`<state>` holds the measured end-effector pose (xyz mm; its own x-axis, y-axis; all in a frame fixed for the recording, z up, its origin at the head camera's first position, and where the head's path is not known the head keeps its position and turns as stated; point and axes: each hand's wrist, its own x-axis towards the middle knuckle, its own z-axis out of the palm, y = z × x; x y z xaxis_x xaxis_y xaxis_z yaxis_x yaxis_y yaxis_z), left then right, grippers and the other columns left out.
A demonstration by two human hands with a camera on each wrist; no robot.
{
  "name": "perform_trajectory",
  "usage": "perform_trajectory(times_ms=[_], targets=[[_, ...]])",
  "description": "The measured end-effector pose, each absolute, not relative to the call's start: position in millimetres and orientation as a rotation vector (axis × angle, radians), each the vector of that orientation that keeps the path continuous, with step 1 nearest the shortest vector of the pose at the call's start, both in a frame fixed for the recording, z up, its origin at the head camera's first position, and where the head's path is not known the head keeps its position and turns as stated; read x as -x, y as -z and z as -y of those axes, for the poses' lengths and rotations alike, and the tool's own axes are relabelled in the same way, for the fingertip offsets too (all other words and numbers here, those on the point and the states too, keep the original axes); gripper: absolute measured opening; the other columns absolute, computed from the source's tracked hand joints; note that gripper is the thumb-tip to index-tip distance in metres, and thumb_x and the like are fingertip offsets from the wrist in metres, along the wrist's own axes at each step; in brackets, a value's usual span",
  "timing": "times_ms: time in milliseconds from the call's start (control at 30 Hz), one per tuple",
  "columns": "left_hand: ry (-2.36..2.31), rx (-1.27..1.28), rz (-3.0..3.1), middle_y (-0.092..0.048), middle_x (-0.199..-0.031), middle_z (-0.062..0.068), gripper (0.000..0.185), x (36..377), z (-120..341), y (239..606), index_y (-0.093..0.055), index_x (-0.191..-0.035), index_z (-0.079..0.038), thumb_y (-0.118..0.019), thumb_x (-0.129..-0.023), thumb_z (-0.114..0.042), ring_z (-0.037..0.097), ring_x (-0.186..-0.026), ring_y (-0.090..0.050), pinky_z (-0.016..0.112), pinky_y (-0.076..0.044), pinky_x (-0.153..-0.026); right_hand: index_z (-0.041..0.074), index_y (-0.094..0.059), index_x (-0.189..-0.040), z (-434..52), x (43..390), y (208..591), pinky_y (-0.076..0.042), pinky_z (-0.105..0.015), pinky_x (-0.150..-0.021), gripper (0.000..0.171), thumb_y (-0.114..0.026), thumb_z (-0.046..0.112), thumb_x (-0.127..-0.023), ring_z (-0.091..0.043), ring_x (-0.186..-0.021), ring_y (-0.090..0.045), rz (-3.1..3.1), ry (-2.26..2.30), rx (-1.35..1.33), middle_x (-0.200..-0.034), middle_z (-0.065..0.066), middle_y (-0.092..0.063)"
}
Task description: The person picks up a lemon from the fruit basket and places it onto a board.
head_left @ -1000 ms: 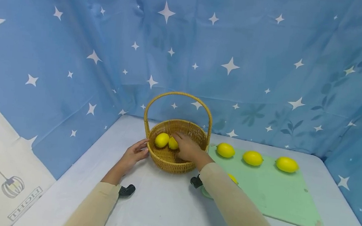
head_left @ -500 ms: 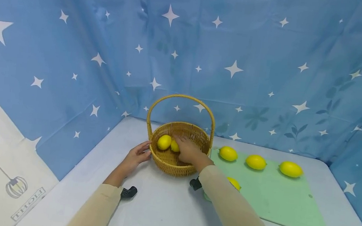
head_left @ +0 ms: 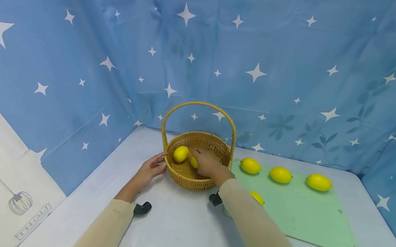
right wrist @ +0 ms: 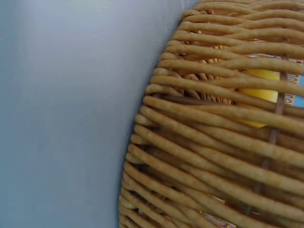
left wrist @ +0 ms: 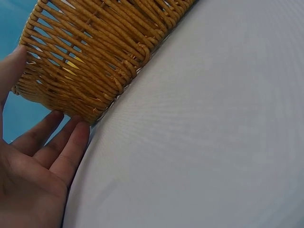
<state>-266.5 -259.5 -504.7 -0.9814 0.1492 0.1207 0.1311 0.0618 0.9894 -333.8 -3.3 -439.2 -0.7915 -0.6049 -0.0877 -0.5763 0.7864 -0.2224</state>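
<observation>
A round wicker basket (head_left: pixel 191 183) with a tall arched handle stands on the white table. My left hand (head_left: pixel 149 170) is at its left side, thumb and fingers spread against the wall; in the left wrist view the fingers (left wrist: pixel 71 147) lie nearly straight along the lower weave. Inside the basket, a yellow lemon (head_left: pixel 180 154) rests at the left. My right hand (head_left: pixel 208 165) reaches in over the near rim and holds a second lemon (head_left: pixel 194 162), partly hidden under the fingers. Through the weave, the right wrist view shows a patch of yellow lemon (right wrist: pixel 261 88); the right hand is hidden there.
Right of the basket lies a pale green board (head_left: pixel 311 216). Along its far side sit three lemons, the nearest to the basket being the left lemon (head_left: pixel 250 165). Another lemon (head_left: pixel 257 197) shows partly behind the right sleeve. A blue star-patterned curtain (head_left: pixel 283 68) hangs close behind.
The lemon under my right hand has shifted slightly right, and the gap to the other lemon has widened. The left hand stays at the basket's side.
</observation>
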Motion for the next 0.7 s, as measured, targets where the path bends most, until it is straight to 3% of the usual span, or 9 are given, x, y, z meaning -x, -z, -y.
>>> perform_trajectory(times_ms=[167, 300, 700], targets=[[-2.116, -0.304, -2.289, -0.04, -0.147, 0.018, 0.053, 268.3, 258.8, 503.7, -0.041, -0.149, -0.018, -0.059, -0.099, -0.019, 0.032, -0.126, -0.049, 0.042, -0.047, -0.101, 0.021, -0.027, -0.155, -0.3, 335.5, 436.8, -0.036, -0.046, -0.11, 0.076, -0.058, -0.002, -0.091, -0.031, -0.138, -0.033, -2.824, 0.286, 0.934, -0.153, -0.011, -0.035], [-2.13, -0.318, -2.283, -0.042, -0.146, 0.018, 0.053, 269.1, 260.4, 504.0, -0.041, -0.149, -0.018, -0.059, -0.099, -0.02, 0.032, -0.124, -0.05, 0.041, -0.048, -0.1, 0.018, -0.028, -0.155, -3.1, 336.3, 434.8, -0.038, -0.045, -0.109, 0.071, -0.06, 0.006, -0.094, -0.03, -0.135, -0.039, -2.83, 0.278, 0.936, -0.15, -0.012, -0.039], [-2.127, -0.324, -2.278, -0.04, -0.146, 0.022, 0.06, 268.4, 260.1, 505.0, -0.037, -0.151, -0.013, -0.061, -0.098, -0.024, 0.033, -0.124, -0.05, 0.044, -0.047, -0.1, 0.023, -0.021, -0.157, -13.4, 332.5, 424.7, -0.035, -0.051, -0.11, 0.086, -0.072, 0.018, -0.087, -0.035, -0.139, -0.032, -2.845, 0.33, 0.888, -0.157, -0.015, -0.026]])
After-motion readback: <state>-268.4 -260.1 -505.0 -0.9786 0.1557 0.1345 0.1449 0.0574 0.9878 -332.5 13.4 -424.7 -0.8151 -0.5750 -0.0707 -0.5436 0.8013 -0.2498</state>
